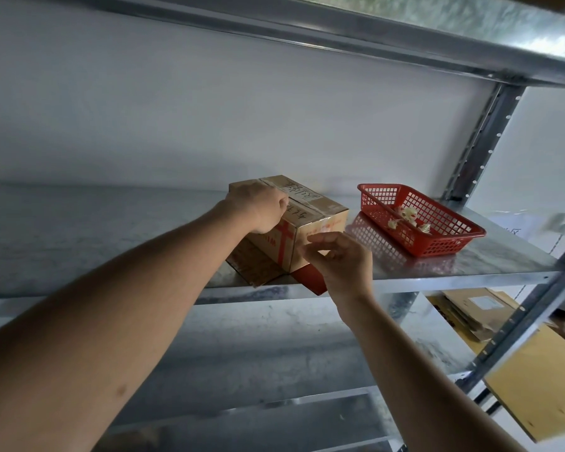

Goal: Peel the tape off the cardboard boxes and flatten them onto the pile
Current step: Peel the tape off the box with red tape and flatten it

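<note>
A small brown cardboard box (320, 212) with handwriting, clear tape and red cross markings sits on the metal shelf (437, 272) near its front edge. My left hand (258, 207) rests on the box's top left side, its fingers curled over the top edge. My right hand (340, 259) hovers at the box's near right corner with fingers loosely bent, thumb and forefinger close to the face; whether they pinch tape is unclear. The box's near side is partly hidden by both hands.
A red plastic basket (454, 236) holding crumpled tape scraps stands to the right of the box. Flattened cardboard (477, 308) lies on the lower shelf at right, and another brown sheet (542, 386) leans lower right. A shelf upright (480, 138) rises at the back right.
</note>
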Action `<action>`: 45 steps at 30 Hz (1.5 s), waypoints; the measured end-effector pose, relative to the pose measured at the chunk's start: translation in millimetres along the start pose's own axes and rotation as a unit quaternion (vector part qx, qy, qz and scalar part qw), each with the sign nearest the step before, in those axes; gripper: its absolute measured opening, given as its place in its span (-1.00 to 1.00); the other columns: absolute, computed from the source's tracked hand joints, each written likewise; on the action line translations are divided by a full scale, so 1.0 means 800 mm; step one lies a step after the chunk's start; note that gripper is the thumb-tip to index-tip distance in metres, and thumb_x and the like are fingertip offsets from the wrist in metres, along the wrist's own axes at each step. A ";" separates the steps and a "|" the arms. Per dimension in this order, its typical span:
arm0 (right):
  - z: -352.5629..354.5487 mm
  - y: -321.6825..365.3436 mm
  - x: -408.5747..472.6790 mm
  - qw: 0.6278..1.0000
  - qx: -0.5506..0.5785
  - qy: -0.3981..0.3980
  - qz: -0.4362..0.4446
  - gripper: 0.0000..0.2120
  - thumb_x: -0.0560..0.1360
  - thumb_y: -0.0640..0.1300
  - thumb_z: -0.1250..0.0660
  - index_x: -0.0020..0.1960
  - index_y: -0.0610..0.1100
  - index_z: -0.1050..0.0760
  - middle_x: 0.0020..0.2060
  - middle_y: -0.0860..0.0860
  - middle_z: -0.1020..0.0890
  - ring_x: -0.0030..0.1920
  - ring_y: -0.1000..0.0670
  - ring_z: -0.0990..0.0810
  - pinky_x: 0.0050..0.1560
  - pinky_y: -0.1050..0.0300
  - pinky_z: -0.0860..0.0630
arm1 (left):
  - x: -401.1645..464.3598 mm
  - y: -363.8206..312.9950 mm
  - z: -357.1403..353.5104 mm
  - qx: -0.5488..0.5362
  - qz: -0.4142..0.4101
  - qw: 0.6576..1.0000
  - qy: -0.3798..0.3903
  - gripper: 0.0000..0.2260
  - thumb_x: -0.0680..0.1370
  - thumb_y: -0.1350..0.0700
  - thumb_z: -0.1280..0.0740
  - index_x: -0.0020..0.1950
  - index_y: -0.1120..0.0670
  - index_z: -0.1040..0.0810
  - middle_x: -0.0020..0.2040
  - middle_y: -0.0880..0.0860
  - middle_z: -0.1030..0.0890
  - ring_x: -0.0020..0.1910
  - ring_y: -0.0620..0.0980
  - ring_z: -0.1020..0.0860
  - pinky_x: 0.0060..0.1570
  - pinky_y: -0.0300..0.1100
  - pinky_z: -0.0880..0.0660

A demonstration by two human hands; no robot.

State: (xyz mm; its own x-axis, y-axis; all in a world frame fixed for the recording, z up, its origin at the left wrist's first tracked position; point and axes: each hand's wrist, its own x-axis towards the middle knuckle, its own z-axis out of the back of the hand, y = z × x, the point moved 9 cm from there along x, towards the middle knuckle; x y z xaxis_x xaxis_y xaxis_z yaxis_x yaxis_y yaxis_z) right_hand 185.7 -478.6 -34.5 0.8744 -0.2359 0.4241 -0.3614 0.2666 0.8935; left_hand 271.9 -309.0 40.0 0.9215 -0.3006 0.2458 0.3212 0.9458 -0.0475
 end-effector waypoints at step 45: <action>-0.050 0.008 -0.015 0.983 0.001 -0.021 -0.183 -0.77 0.61 -0.11 -0.31 -0.19 0.03 -0.62 -0.26 0.12 -0.71 -0.15 0.04 -0.70 -0.15 0.00 -0.73 | -0.006 -0.002 0.004 0.030 0.015 0.999 -0.015 -0.62 0.76 -0.06 0.02 0.29 -0.04 -0.57 0.22 0.10 -0.59 0.10 0.10 -0.55 -0.13 -0.06 -0.40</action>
State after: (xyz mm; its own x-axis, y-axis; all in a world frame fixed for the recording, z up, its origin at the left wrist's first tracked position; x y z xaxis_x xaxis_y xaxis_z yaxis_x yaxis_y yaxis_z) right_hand 185.9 -436.3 -39.5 0.9319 -0.3539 0.0792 -0.0249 0.1556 0.9875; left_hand 266.2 -308.7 41.8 0.9233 -0.2685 0.2745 0.2787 0.9604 0.0019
